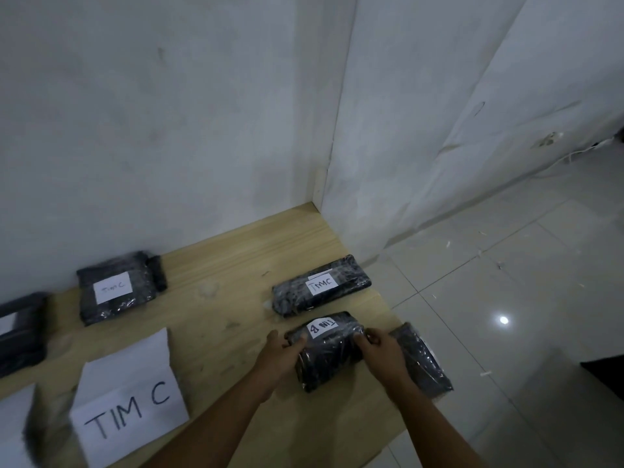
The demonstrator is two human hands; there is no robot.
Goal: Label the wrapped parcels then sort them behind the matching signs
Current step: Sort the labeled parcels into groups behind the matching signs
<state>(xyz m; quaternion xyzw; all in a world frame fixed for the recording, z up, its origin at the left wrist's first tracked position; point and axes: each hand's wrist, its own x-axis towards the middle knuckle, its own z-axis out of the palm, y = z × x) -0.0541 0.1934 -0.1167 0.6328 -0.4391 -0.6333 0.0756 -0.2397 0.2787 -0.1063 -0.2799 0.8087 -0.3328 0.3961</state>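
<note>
A white wall (169, 113) and a pale tiled floor (506, 298) framed the wooden tabletop (216, 265), where sorting was under way. A paper sign reading "TIM C" (131, 400) stood at the near left. Behind it, against the wall, lay a black wrapped parcel labelled "TIM C" (114, 288). The corner of a second sign (13, 427) and another dark parcel (20, 332) showed at the left edge, both cut off by the frame.

At the far right lay a parcel marked "TMC" (320, 285). Another black parcel (422, 359) sat at the tabletop's near right corner, partly past the edge, with its label mostly out of sight.

Between these two was the parcel marked "TIM B" (329, 352). The left hand (280, 356) clamped its left end and the right hand (385, 349) its right end, fingers curled round the wrap. Whether it rested on the tabletop or was just lifted could not be told. Its white label (322, 327) faced up, the writing upside down to the person.

The glossy film looked slippery over soft, fairly light contents. A hold at both short ends, clear of the label, seemed the safest.
</note>
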